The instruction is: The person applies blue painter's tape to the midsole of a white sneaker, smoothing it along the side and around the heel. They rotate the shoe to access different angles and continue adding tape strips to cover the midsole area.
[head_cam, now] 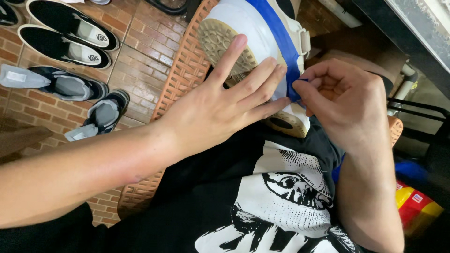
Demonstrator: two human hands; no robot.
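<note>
I see left hand (225,100) flat and open, pressing white sneaker (255,42) steady on the lap | right hand (344,100) pinches blue tape (283,51) end at sole edge, keeping it tight | orange basket (180,75) beneath

At ten o'clock a pair of black slip-on shoes (70,35) lies on the brick floor (140,51); at nine o'clock two dark sneakers (82,98) with grey insoles rest just below them. An orange plastic basket (180,75) runs from twelve o'clock down toward seven. At four o'clock sits a red and yellow package (417,211), a blue object (410,171) just above it
</note>
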